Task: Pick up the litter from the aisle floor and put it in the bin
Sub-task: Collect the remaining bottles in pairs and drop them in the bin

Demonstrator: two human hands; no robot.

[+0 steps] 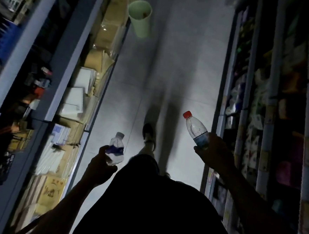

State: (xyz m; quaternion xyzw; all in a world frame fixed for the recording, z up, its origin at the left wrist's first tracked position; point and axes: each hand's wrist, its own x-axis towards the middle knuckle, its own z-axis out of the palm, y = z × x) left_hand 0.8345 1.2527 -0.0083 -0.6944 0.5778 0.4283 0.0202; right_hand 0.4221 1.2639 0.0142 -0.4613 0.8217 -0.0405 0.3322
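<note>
My left hand [99,165] grips a small crushed clear bottle [116,147] with a blue label and a pale cap. My right hand [214,152] holds a taller clear bottle [195,129] with a red cap and a blue label, tilted up to the left. Both are raised in front of me over the grey tiled aisle floor [171,72]. Far ahead, at the aisle's left side, stands a pale green bin [141,22] with something brown inside. One foot [149,133] is stepped forward.
Cardboard boxes [108,33] and stacks of white packs [76,93] line the left edge of the aisle below dark shelving [26,56]. A stocked shelf unit [260,106] walls the right side. The aisle is dim.
</note>
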